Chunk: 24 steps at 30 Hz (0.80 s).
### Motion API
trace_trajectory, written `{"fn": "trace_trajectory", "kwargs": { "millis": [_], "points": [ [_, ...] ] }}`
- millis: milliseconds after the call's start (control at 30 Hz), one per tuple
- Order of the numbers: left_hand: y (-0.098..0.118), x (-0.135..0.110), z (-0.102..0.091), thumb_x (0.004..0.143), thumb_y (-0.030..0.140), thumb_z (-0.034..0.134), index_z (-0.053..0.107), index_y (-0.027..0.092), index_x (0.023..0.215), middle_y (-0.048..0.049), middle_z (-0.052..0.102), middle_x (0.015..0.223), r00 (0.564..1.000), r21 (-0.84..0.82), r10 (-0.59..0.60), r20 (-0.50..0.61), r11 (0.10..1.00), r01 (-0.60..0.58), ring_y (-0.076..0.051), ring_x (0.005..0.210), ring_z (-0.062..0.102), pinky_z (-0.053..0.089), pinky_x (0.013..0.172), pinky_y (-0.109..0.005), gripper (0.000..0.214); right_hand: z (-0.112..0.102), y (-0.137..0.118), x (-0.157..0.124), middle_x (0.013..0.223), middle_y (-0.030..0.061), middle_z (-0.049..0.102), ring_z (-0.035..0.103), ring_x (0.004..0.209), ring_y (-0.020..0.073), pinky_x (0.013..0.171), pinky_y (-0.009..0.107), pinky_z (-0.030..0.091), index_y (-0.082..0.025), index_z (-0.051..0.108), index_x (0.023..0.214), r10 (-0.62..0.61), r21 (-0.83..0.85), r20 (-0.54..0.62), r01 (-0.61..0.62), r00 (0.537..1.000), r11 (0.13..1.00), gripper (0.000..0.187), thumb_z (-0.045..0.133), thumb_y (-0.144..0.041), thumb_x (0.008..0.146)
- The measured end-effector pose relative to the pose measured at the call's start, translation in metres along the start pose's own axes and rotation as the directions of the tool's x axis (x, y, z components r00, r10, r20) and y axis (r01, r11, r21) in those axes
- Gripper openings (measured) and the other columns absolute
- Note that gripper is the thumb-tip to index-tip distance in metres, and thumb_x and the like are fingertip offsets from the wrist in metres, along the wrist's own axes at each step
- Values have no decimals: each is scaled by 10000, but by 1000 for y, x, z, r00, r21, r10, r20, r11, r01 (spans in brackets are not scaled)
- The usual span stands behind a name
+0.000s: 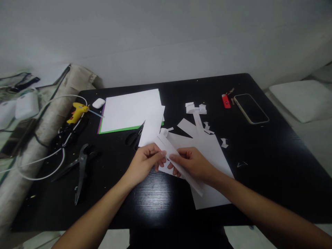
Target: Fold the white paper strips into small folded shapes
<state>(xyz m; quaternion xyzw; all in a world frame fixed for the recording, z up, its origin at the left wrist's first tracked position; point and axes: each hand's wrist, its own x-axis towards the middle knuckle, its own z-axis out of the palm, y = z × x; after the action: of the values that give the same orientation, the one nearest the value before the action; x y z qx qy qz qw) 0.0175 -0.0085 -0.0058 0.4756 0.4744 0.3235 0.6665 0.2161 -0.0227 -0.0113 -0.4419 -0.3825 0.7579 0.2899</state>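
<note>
Both of my hands hold one long folded strip of white paper (187,177), tilted from upper left to lower right over the desk. My left hand (145,160) pinches its left edge between thumb and fingers. My right hand (193,162) grips it from the other side, thumb on top and fingers underneath. Below and beyond lie white paper sheets (215,155), partly covered by my right hand and forearm. A folded paper piece with two box-like ends (198,119) rests past them.
On the black desk (272,173), a stack of paper (129,107), scissors (132,137), a yellow glue gun (77,112) with a white cable, and large shears (82,166) lie leftward. A red lighter (226,101), a phone (251,108) and paper scraps (224,143) are on the right.
</note>
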Motion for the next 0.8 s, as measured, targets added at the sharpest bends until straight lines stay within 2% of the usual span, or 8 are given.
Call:
{"fn": "trace_trajectory", "kwargs": {
  "millis": [167,333,500,800],
  "points": [
    [0,-1,1,857,380,727,624,136,728,-18,667,646,1000,45,27,-11,999,-26,-107,541,585,469,454,-192,295,-1,1,0,646,24,710,639,525,102,549,232,538,-119,722,820,-14,-2,3,14,1000,1000,339,722,-453,880],
    [-1,-1,0,877,371,706,596,148,714,4,648,611,999,63,42,-30,997,-40,-84,483,541,458,455,-190,297,1,1,1,780,60,761,692,585,125,607,262,577,-113,724,863,42,39,42,-44,998,998,341,752,-453,849],
    [-2,0,-2,894,345,678,584,148,703,12,628,599,998,88,49,-50,995,-44,-81,481,536,459,473,-195,290,-1,4,1,800,71,772,709,609,142,609,273,585,-113,725,880,63,51,61,-66,996,996,343,766,-451,836],
    [-10,0,2,909,360,660,630,141,788,23,600,618,997,107,17,71,994,-24,-93,508,550,462,488,-206,252,0,6,3,818,73,767,712,626,145,601,265,587,-116,737,857,40,21,81,-42,996,999,329,749,-445,855]
  ]
}}
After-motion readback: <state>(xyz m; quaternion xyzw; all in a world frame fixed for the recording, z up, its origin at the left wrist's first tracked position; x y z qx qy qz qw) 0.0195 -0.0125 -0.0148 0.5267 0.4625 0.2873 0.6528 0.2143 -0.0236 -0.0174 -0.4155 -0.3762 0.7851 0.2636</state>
